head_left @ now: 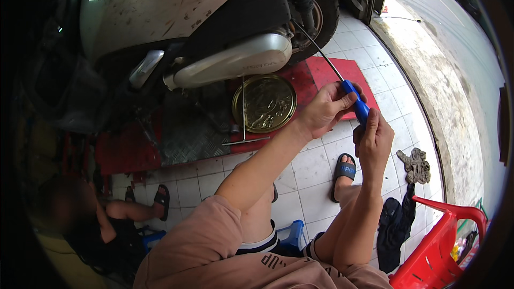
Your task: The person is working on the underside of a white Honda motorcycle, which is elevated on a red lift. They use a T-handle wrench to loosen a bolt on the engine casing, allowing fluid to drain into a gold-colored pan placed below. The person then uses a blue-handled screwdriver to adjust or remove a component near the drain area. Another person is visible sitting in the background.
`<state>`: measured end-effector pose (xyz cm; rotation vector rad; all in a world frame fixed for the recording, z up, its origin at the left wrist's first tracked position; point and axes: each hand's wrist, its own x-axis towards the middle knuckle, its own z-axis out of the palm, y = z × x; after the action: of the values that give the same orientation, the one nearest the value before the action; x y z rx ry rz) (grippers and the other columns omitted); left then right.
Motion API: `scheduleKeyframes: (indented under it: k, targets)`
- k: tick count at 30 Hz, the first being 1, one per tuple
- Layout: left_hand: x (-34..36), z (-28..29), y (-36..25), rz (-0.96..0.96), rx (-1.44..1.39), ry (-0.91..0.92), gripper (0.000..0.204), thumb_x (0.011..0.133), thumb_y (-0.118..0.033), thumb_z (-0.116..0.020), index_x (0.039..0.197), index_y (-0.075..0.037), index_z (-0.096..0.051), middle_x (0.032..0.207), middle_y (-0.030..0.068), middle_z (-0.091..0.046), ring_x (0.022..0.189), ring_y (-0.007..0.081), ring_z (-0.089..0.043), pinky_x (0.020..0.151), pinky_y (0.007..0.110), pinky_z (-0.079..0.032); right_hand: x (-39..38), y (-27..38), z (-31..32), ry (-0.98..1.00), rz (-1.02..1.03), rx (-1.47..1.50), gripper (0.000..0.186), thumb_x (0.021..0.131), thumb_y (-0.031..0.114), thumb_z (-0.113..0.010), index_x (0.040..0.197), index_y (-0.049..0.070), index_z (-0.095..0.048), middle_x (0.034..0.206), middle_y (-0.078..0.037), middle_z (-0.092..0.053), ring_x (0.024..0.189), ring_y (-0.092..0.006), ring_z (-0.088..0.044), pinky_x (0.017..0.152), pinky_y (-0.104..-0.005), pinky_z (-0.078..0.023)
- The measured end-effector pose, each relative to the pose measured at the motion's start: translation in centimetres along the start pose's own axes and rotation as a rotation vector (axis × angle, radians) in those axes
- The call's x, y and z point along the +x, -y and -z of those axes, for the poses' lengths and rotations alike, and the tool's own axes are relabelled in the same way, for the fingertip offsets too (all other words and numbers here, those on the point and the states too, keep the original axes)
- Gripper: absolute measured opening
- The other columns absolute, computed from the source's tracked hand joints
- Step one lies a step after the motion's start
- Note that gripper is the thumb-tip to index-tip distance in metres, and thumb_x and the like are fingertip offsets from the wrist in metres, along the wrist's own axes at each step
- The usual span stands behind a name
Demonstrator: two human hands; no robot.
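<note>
Blue-handled screwdriver (361, 109) is held in mid-air right of centre, its shaft slanting far and left to the scooter (152, 8), beside the rear wheel (330, 15). Cannot tell whether the tip touches a part. Left grip (326, 109): fingers closed round the far part of the handle, thumb along it. Right grip (373, 142): fingers curled closed on the handle's near end. Beneath the silver engine cover (241, 60), a round gold tray (293, 108) rests on the red platform (350, 77); a T-handled wrench (244, 115) crosses its left part in view. Near right: red chair (433, 246), black cloth (393, 230), grey cloth (416, 166). Near left: another person (110, 243), seated.
</note>
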<state>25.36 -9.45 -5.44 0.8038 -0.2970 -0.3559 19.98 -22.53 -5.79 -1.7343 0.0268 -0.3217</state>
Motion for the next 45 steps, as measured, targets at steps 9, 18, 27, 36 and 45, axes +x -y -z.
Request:
scheduleKeyframes:
  k: [9,18,27,36,45]
  targets:
    - [0.5,2.3,0.3,0.108,0.232,-0.153,0.016,0.085,-0.019,-0.072,0.085,-0.010,-0.059,0.085,0.0005,-0.061,0.074,0.0079,-0.058,0.064,0.022,-0.047,-1.1,2.2,0.1,-0.023,0.234,-0.200,0.029,0.081,0.006,-0.069,0.104,-0.002,-0.054,0.066,-0.012,-0.062,0.052,-0.0122,-0.056,0.051,-0.0244,-0.042]
    - [-0.6,1.6,-0.6,0.100,-0.084,0.133,0.028,0.090,-0.013,-0.064,0.115,-0.004,-0.054,0.110,0.0082,-0.061,0.097,0.0155,-0.059,0.084,0.029,-0.047,-0.4,0.8,0.1,0.242,-0.637,0.818,0.054,0.097,0.049,-0.036,0.086,0.000,-0.054,0.051,0.003,-0.035,0.038,-0.0055,-0.025,0.036,-0.0229,-0.019]
    - [-0.4,1.2,-0.1,0.089,0.175,-0.303,0.016,0.079,-0.013,-0.077,0.078,-0.009,-0.061,0.072,0.0001,-0.061,0.063,0.0063,-0.056,0.058,0.021,-0.044,-1.3,2.7,-0.2,0.069,0.304,-0.263,0.029,0.078,0.012,-0.070,0.100,-0.001,-0.055,0.069,-0.011,-0.061,0.052,-0.0174,-0.057,0.051,-0.0274,-0.045]
    - [-0.6,2.9,-1.1,0.113,-0.083,0.142,0.031,0.090,-0.011,-0.062,0.117,-0.002,-0.052,0.109,0.0087,-0.059,0.100,0.0166,-0.058,0.073,0.026,-0.051,-0.5,1.0,-1.1,0.371,-0.599,1.006,0.030,0.099,0.030,-0.041,0.094,0.003,-0.052,0.055,0.006,-0.034,0.044,-0.0024,-0.025,0.040,-0.0210,-0.019]
    - [-0.6,2.3,-1.0,0.065,0.283,-0.280,0.020,0.076,-0.017,-0.080,0.080,-0.004,-0.065,0.074,0.0040,-0.065,0.065,0.0088,-0.059,0.057,0.024,-0.044,-1.9,3.0,-2.1,0.063,0.296,-0.403,0.029,0.091,0.022,-0.058,0.104,-0.003,-0.051,0.068,-0.011,-0.059,0.055,-0.0190,-0.057,0.055,-0.0341,-0.047]
